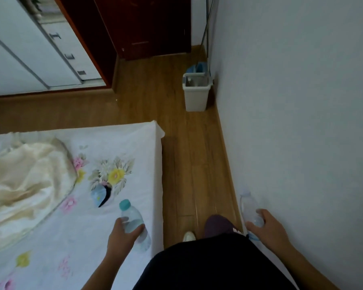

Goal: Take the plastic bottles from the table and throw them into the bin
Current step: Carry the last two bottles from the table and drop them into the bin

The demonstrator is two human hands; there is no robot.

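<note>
The room is dimly, evenly lit; soft motion blur is seen throughout, and straight lines are bowed toward the edges.

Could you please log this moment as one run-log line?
left hand: holds teal-capped bottle | right hand: holds second bottle | bin: ahead by wall

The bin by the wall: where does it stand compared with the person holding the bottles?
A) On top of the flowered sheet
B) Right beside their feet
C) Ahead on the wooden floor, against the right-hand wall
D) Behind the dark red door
C: the bin stands further along the wooden floor against the wall, well ahead of the left hand and right hand, each gripping a bottle.
</note>
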